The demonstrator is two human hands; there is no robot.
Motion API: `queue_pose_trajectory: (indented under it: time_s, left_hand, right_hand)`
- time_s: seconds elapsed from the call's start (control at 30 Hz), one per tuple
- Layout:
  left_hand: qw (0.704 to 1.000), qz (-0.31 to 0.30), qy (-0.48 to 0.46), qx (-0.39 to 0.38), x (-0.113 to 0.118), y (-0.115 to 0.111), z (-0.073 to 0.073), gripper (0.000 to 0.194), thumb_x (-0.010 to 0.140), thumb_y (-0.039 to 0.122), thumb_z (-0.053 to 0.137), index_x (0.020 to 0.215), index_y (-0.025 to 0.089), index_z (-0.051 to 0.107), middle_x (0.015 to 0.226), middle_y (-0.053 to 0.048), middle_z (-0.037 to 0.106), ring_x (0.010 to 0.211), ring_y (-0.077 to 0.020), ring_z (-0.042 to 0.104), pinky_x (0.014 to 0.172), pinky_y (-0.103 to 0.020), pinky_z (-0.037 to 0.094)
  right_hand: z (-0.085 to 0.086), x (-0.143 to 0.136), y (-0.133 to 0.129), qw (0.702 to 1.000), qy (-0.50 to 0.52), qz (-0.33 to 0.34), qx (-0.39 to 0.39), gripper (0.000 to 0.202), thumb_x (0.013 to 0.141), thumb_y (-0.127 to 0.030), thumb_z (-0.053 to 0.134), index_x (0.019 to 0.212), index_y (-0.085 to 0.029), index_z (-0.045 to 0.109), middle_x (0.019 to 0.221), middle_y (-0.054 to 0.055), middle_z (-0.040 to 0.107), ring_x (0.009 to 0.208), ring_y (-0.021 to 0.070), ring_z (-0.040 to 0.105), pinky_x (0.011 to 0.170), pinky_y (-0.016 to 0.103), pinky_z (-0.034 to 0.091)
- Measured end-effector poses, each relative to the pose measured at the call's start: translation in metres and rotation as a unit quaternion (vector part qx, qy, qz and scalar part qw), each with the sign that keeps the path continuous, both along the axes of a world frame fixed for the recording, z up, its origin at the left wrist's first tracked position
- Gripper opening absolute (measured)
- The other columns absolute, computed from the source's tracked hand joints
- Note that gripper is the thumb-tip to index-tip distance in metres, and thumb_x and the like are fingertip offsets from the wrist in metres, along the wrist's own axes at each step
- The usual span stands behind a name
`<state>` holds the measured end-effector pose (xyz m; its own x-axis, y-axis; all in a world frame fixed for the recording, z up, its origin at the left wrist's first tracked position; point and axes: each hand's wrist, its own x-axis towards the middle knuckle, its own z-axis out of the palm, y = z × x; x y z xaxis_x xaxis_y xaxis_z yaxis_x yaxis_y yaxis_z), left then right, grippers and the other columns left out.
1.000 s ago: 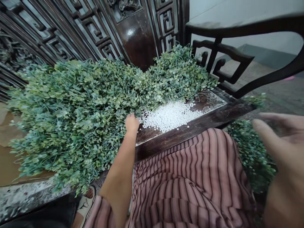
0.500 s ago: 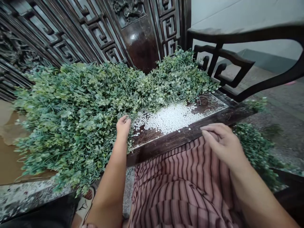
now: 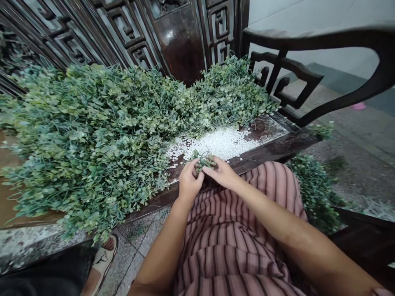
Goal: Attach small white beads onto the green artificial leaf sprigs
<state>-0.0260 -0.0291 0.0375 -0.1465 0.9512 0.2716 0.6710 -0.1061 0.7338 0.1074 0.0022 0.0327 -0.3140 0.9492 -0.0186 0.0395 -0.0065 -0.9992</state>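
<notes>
Between my two hands is a small sprig of artificial greenery [image 3: 205, 161], held just over the front edge of the dark wooden seat [image 3: 265, 154]. My left hand [image 3: 189, 179] is closed on its left side, thumb toward the fingers. On its right side my right hand [image 3: 222, 172] grips it with thumb and fingers. Right behind the sprig, a spread of small white plastic pieces [image 3: 224, 142] lies on the seat. A large heap of artificial green foliage [image 3: 101, 127] fills the seat to the left and along the back.
A carved wooden backrest [image 3: 182, 45] rises behind the heap, and a curved armrest [image 3: 308, 41] stands at the right. More foliage [image 3: 311, 189] lies low on the right. Cardboard [image 3: 18, 197] is at the left. Another person's sandalled foot [image 3: 103, 259] shows at lower left.
My left hand has come away from the foliage heap toward me, and my right hand has moved left to meet it. A sprig now shows between both hands.
</notes>
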Motion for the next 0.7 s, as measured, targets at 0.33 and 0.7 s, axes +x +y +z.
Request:
queue_pose_trajectory:
  time_s: [0.33, 0.7]
  left_hand:
    - [0.998, 0.049, -0.037, -0.027, -0.008, 0.010, -0.013, 0.031, 0.070, 0.019, 0.049, 0.098, 0.015, 0.063, 0.058, 0.003, 0.043, 0.055, -0.0096, 0.043, 0.060, -0.023, 0.042]
    - [0.973, 0.184, -0.088, 0.106, -0.068, 0.019, 0.061, 0.029, 0.065, 0.022, 0.052, 0.092, 0.014, 0.061, 0.061, 0.003, 0.051, 0.052, -0.0073, 0.044, 0.054, -0.020, 0.040]
  right_hand:
    - [-0.009, 0.015, 0.009, 0.973, 0.145, -0.063, -0.166, 0.044, 0.050, -0.055, 0.070, 0.067, -0.018, 0.054, 0.070, 0.000, 0.054, 0.073, 0.0128, 0.054, 0.068, 0.031, 0.053]
    - [-0.004, 0.030, 0.018, 0.950, 0.243, -0.100, -0.167, 0.038, 0.055, -0.049, 0.072, 0.070, -0.019, 0.053, 0.075, -0.001, 0.052, 0.077, 0.0125, 0.054, 0.072, 0.033, 0.053]
